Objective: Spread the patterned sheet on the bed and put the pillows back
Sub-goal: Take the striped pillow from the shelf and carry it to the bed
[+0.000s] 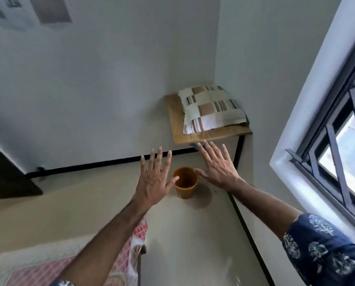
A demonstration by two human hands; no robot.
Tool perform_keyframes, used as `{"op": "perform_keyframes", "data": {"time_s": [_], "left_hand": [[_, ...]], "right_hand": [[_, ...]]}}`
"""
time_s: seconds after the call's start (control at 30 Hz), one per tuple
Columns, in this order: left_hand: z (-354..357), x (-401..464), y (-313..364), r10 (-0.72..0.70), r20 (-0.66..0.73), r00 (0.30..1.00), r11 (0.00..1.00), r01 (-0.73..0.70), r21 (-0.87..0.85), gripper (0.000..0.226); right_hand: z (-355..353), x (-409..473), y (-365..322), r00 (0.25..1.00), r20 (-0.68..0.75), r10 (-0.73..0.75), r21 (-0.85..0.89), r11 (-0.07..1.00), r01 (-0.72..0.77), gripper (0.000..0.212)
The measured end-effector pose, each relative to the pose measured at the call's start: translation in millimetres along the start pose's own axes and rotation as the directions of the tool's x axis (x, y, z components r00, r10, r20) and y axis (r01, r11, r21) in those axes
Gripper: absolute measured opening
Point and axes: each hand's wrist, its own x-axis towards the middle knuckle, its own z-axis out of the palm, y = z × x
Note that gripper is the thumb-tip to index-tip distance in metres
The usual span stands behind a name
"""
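A checked beige-and-brown fabric pillow lies on a small tan wooden shelf set in the wall corner, right of the frame's centre. Below it, on the pale floor, stands a round orange plastic cup. The left hand and right hand reach out on either side of it. A pink-and-white patterned sheet lies on the bed at lower left. A dark-barred window fills the right edge.
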Motion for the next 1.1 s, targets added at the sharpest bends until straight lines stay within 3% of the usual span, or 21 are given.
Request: {"op": "perform_keyframes", "data": {"time_s": [0.37, 0.73, 0.8, 0.93, 1.1], "left_hand": [[51.8, 258.0, -29.1, -0.029, 0.048, 0.998, 0.999, 0.030, -0.020, 0.092], [129.9, 511.0, -72.4, 0.100, 0.130, 0.986, 0.988, -0.082, -0.133, 0.084], [141.7, 560.3, -81.4, 0.114, 0.133, 0.985, 0.982, -0.092, -0.163, 0.081], [164.4, 634.9, -83.2, 0.124, 0.166, 0.978, 0.969, -0.084, -0.230, 0.076], [207.9, 707.0, -81.4, 0.069, 0.226, 0.972, 0.953, 0.003, -0.304, 0.076]], "right_hand": [[33.9, 210.6, 137.1, 0.998, 0.070, 0.007, -0.048, 0.999, -0.004, 0.091], [80.8, 397.8, 263.2, 0.968, 0.113, 0.225, -0.083, 0.973, -0.216, 0.101], [85.2, 430.7, 287.0, 0.960, 0.100, 0.260, -0.054, 0.965, -0.256, 0.107], [101.9, 484.9, 328.0, 0.929, 0.143, 0.341, 0.037, 0.936, -0.349, 0.089], [137.2, 550.5, 386.7, 0.881, 0.175, 0.439, 0.196, 0.862, -0.468, 0.085]]}}
